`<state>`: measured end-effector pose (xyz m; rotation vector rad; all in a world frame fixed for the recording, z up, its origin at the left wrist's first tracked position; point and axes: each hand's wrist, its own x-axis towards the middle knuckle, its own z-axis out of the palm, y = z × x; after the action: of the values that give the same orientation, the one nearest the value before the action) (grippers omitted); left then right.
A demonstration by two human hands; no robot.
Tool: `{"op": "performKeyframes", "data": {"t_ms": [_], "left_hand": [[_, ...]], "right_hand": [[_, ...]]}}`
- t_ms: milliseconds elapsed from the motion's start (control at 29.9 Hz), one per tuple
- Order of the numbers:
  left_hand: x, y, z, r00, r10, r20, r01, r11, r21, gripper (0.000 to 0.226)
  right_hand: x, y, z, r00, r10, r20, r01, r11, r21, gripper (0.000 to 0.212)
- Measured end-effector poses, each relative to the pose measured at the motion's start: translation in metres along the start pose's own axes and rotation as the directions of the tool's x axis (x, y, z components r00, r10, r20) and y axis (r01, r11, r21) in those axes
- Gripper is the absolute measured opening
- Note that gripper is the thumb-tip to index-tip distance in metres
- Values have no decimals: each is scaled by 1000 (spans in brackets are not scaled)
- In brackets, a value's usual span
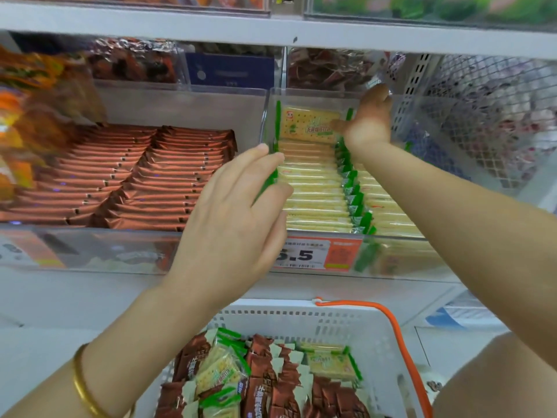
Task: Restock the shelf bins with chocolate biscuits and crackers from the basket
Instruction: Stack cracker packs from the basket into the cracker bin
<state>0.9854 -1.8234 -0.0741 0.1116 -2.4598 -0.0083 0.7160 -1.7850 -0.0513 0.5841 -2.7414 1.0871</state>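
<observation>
A clear plastic shelf bin (316, 94) holds rows of green-edged cracker packets (313, 188); the white plastic basket (301, 315) sits below. The left hand (238, 215) touches the rows with straight fingers; the right hand (369, 122) reaches the back, its grip unclear.

One basket (301, 324), one bangle (79, 384)

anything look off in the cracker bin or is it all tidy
One cracker packet at the back of the cracker bin leans face-out by the right hand, while the others stand on edge in rows.
</observation>
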Motion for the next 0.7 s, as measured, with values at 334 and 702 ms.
{"op": "performKeyframes", "data": {"t_ms": [334,702], "left_hand": [[-92,17,17,977,40,210,-44,999,15,22],[-139,12,44,823,-26,568,32,999,0,39]], "right_hand": [[-205,2,-65,764,-500,408,360,855,374,34],[-283,122,82,76,-67,995,762,647,-15,24]]}}
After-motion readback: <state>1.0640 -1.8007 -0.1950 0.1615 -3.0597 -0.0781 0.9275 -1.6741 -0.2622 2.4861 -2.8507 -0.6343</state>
